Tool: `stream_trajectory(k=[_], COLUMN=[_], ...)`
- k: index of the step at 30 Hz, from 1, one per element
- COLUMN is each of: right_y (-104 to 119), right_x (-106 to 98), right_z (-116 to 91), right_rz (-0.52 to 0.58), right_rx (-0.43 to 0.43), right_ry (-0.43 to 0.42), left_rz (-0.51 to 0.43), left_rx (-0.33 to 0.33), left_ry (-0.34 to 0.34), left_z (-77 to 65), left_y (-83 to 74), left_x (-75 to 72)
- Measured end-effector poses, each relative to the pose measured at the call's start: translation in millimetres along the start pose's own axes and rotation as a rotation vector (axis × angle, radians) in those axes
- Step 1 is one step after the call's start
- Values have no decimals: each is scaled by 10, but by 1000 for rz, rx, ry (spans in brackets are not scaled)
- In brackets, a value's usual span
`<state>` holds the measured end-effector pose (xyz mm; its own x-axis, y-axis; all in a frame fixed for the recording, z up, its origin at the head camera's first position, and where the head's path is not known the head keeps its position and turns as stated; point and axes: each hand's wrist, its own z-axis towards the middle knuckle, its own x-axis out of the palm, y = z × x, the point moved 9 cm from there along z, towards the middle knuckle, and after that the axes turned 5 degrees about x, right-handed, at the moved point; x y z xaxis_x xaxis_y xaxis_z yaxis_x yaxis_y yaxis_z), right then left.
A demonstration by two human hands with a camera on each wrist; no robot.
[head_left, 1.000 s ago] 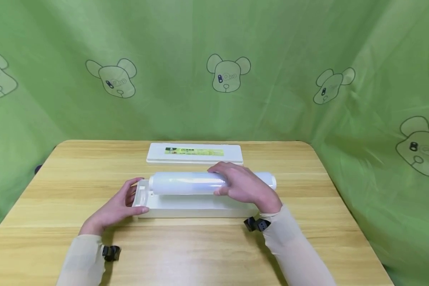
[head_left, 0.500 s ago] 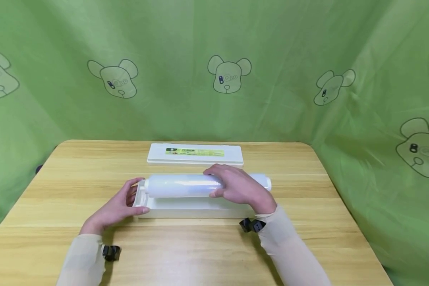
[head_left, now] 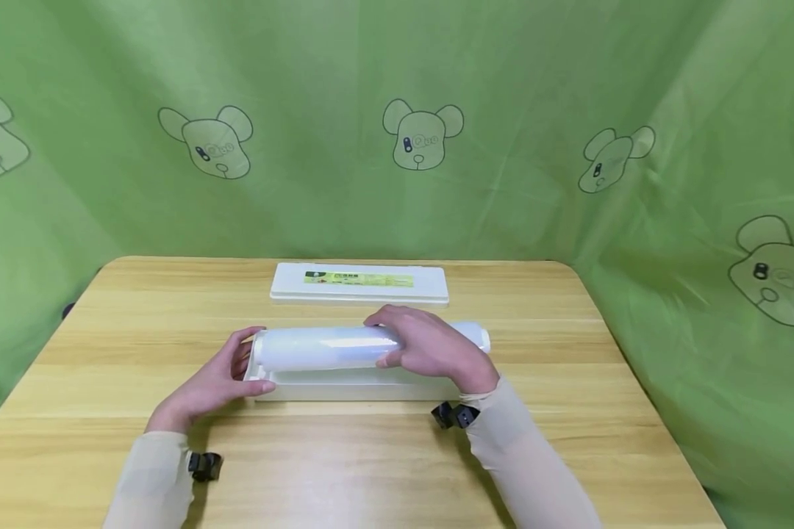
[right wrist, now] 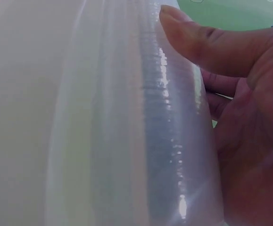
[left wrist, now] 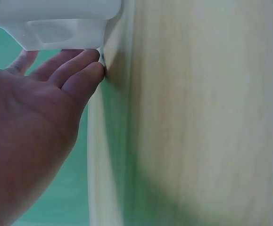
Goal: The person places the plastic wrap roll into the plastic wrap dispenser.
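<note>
My right hand (head_left: 426, 345) grips a long roll of clear cling film (head_left: 324, 348) from above, thumb on the near side and fingers over the far side. The roll hangs over a long white plastic box (head_left: 370, 391), with its left end right at the box's left end and its right end slightly higher. At that left end, my left hand (head_left: 215, 378) holds the box, thumb on the front and fingers behind. Its fingertips (left wrist: 91, 77) show against the box's end wall in the left wrist view. The roll (right wrist: 127, 122) fills much of the right wrist view.
A white lid (head_left: 360, 294) with a green and yellow label lies behind the box on the wooden table (head_left: 344, 470). Green curtains (head_left: 317, 206) with printed bear heads hang behind the table and at its sides.
My right hand has moved the cling film roll to the left, and its left end has come over the box's left end. The left hand and the box have stayed in place.
</note>
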<state>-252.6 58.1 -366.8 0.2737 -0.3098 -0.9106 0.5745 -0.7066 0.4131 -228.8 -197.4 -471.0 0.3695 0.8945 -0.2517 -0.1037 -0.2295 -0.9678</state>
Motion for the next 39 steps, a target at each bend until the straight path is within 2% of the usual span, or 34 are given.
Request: stream_trajectory(k=[15, 29, 39], right_y=[7, -26, -60], right_x=[132, 227, 288], right_z=[47, 57, 58], right_rz=[62, 63, 59], right_rx=[30, 48, 46], right_ry=[61, 88, 92], left_rz=[-14, -28, 13], left_rx=[10, 22, 6], left_ry=[1, 5, 3], left_z=[-28, -26, -13], left_y=[-12, -67, -13], left_x=[-15, 11, -6])
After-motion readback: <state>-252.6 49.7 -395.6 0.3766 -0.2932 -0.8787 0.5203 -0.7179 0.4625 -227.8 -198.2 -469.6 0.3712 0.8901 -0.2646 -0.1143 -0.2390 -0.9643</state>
